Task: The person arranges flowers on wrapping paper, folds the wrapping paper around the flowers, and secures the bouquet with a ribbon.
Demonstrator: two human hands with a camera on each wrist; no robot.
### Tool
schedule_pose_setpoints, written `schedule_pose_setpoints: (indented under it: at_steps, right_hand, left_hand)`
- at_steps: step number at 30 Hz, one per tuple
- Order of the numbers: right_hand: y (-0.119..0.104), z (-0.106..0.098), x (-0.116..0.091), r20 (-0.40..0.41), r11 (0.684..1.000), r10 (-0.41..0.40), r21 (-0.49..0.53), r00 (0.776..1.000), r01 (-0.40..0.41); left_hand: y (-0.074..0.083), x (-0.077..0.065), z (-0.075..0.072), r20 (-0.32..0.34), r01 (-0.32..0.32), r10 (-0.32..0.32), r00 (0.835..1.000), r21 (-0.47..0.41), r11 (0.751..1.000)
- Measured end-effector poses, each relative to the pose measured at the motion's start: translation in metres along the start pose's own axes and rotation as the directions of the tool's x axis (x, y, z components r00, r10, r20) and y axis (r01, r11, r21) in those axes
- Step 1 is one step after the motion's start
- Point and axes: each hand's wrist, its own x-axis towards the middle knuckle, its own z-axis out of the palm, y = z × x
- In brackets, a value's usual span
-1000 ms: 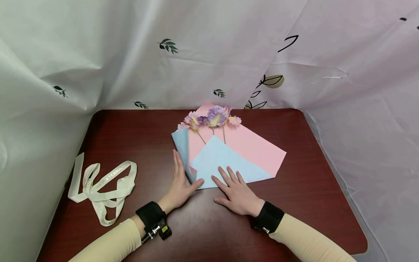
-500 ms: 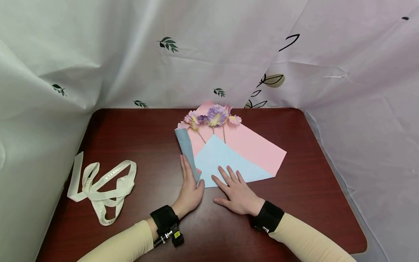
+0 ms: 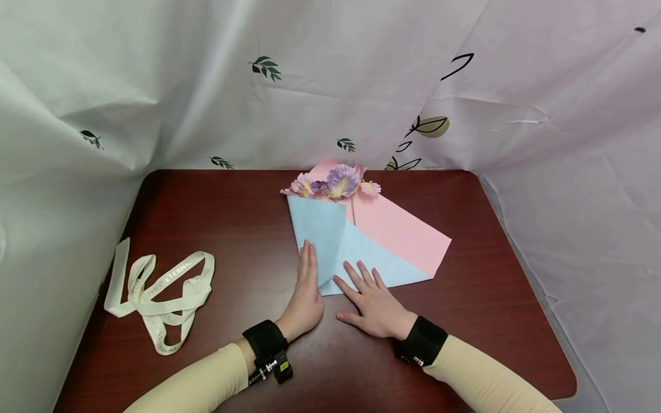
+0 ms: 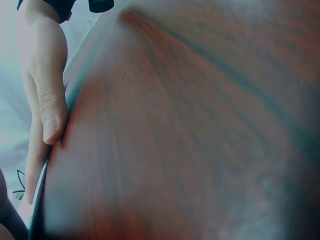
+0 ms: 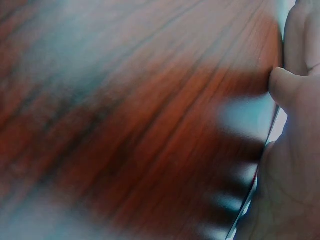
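Note:
A sheet of wrapping paper (image 3: 408, 235), pink inside and pale blue outside, lies on the table around a few purple and pink artificial flowers (image 3: 342, 181). Its left flap (image 3: 319, 221) is folded over, blue side up, and covers some stems. My left hand (image 3: 304, 301) stands on edge with straight fingers against this flap's lower left. In the left wrist view the left thumb (image 4: 51, 127) points down over the wood. Palm down, my right hand (image 3: 376, 307) rests with spread fingers on the lower blue fold (image 3: 364, 252). The wrist views show no paper clearly.
A loosely looped white ribbon (image 3: 172, 310) with printed lettering lies at the left of the dark red table (image 3: 490, 321). A pale curtain (image 3: 310, 86) with leaf prints hangs behind the table and along its sides.
My left hand has moved right, turning the paper's left flap over the stems and onto the lower fold. The right hand has stayed in place.

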Motion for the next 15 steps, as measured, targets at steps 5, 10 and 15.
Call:
schedule_pose_setpoints:
  at_steps: [5, 10, 15]
  right_hand:
    - [-0.003, -0.006, 0.000, 0.056, 0.999, 0.028, -0.030, 0.998, -0.026]
    - [-0.005, -0.011, 0.000, 0.097, 0.998, 0.049, -0.040, 0.994, -0.045]
    - [-0.005, -0.012, -0.001, 0.098, 0.998, 0.059, -0.032, 0.993, -0.056]
  left_hand:
    - [0.000, 0.001, 0.001, 0.088, -0.044, 0.032, 0.996, 0.138, 0.989]
    - [-0.001, 0.000, 0.002, 0.111, -0.103, 0.081, 0.990, 0.204, 0.974]
    - [0.000, 0.002, 0.003, 0.131, -0.158, 0.132, 0.982, 0.211, 0.965]
